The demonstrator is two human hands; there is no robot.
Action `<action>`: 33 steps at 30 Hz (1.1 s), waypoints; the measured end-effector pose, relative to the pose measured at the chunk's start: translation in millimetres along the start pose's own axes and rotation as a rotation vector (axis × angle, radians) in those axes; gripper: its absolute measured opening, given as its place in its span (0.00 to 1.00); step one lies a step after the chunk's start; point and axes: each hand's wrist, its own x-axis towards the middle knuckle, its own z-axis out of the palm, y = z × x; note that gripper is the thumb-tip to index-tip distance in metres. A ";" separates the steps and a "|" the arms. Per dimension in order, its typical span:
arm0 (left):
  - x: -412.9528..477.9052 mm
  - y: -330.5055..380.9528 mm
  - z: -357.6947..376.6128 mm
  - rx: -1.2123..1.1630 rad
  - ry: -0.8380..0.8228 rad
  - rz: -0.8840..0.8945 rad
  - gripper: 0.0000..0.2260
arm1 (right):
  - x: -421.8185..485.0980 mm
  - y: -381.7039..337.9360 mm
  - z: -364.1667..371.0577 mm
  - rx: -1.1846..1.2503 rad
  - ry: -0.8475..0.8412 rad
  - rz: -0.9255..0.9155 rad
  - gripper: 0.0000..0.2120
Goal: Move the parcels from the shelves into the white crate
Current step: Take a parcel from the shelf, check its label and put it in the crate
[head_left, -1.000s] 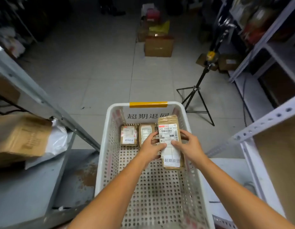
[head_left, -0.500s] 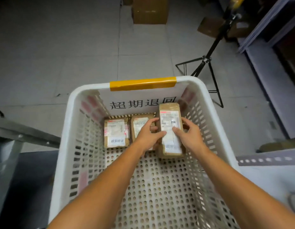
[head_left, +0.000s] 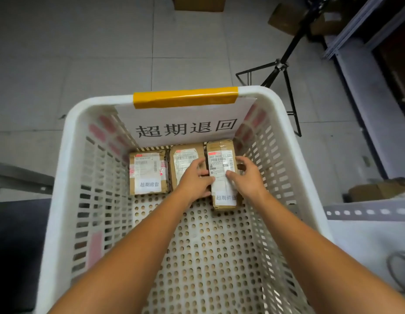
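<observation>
Lowered into the white crate (head_left: pixel 256 92), the parcel (head_left: pixel 220 177) looked light and stiff; left hand (head_left: pixel 193 180) and right hand (head_left: pixel 245 177) pinched its long sides

Inside the crate (head_left: pixel 61 155), along its far wall, we log three parcels in a row: left parcel (head_left: pixel 148 172), middle parcel (head_left: pixel 185 158), right parcel (head_left: pixel 220 159). A sign (head_left: pixel 185 128) hangs on that wall above them. Left hand (head_left: pixel 194 180) sits between the middle and right parcels, right hand (head_left: pixel 247 177) on the crate's right-wall side; both grip the right parcel. Beyond the crate: a box (head_left: pixel 198 3) straight ahead, a tripod (head_left: pixel 280 64) off right. A shelf (head_left: pixel 367 211) lies right of the crate.
</observation>
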 end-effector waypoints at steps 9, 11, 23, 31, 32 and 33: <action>-105.5 88.4 -46.1 0.722 0.035 0.131 0.22 | -97.3 -102.8 -55.1 -0.415 -0.078 0.008 0.26; -137.0 119.1 -58.7 0.870 0.018 0.178 0.23 | -130.8 -132.5 -79.0 -0.471 -0.050 -0.007 0.23; -350.0 287.8 -42.1 1.340 -0.029 0.592 0.21 | -357.6 -241.2 -218.9 -0.411 0.301 -0.018 0.26; -488.5 311.7 28.3 1.310 -0.056 0.841 0.21 | -506.6 -236.8 -286.3 -0.343 0.523 -0.062 0.24; -505.8 307.3 39.5 1.311 -0.060 0.860 0.20 | -527.1 -229.8 -292.1 -0.342 0.540 -0.071 0.23; -522.1 301.2 51.2 1.316 -0.066 0.877 0.21 | -548.0 -221.5 -296.9 -0.354 0.554 -0.078 0.22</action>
